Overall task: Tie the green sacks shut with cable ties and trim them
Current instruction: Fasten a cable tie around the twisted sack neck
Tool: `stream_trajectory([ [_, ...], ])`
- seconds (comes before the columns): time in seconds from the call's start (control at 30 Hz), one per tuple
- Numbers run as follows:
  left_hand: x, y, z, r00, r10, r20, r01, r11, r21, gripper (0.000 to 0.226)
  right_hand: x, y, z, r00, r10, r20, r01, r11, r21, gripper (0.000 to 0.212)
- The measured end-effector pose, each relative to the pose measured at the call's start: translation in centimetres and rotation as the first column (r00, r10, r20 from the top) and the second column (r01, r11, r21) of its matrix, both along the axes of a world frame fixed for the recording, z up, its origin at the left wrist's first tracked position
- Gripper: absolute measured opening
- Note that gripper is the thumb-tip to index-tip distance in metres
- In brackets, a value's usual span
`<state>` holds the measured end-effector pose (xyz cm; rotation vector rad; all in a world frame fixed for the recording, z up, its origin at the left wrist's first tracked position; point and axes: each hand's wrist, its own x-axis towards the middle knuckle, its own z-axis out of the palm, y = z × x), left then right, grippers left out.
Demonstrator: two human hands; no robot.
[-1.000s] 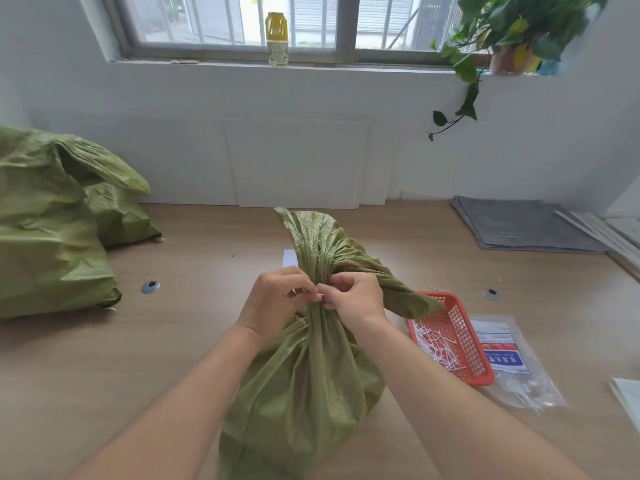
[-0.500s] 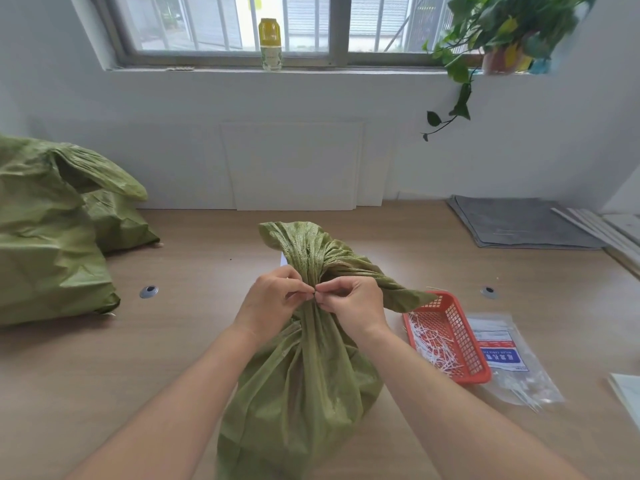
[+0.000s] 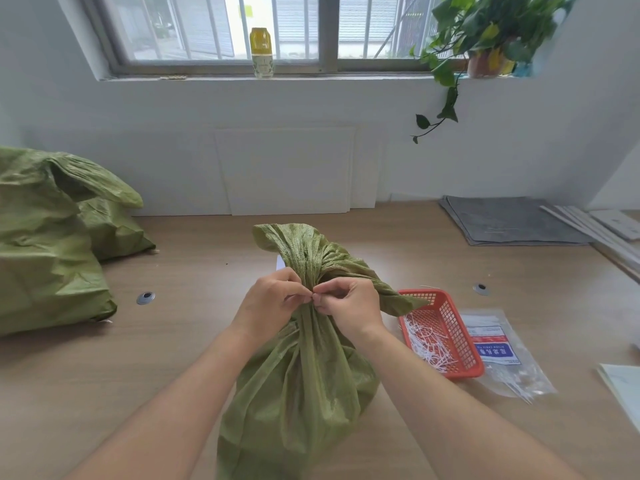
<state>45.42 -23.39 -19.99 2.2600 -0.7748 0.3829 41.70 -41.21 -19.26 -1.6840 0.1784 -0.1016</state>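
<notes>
The left hand (image 3: 273,303) and the right hand (image 3: 349,304) meet fingertip to fingertip at the gathered neck of a woven green plastic sack (image 3: 304,382), each with thumb and forefinger pinched together against the bunched fabric; whatever thin thing they pinch there is too small to make out. The sack stands upright on the pale wooden tabletop (image 3: 194,341), right in front of the person and between the two forearms, its loose top flopping up and over to the right above the hands. That flap's tip hangs over the near corner of a shallow red plastic mesh basket (image 3: 453,334), which sits just right of the sack and holds a tangle of short white cable-tie pieces (image 3: 429,344). Touching the basket's right side lies a clear plastic packet with a blue and red label (image 3: 502,355), white ties showing through it. Well off to the left, two more green sacks (image 3: 52,244) lie slumped on the table against the wall. At the far right edge a folded grey cloth (image 3: 509,220) lies flat. On the windowsill above stand a yellow-capped bottle (image 3: 261,51) and a trailing green pot plant (image 3: 485,36).
</notes>
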Motion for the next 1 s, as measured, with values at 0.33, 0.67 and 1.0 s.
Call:
stream_trajectory([
  [0.33,-1.1,-0.2,0.0,0.999,0.034,0.001,-0.034,0.999,-0.016,0.008,-0.9,-0.1,0.8,0.999,0.033,0.006,-0.033,0.998,-0.052,0.017],
  [0.67,-1.9,-0.3,1.2,0.997,0.078,0.01,-0.078,0.997,0.009,0.014,-1.4,-0.7,0.6,0.991,0.135,0.014,-0.135,0.991,-0.021,0.02],
  [1.0,-2.0,-1.0,0.5,0.999,0.044,-0.018,-0.046,0.994,-0.101,0.011,-1.2,-0.5,1.2,0.994,0.076,0.082,-0.053,0.967,-0.251,0.016],
])
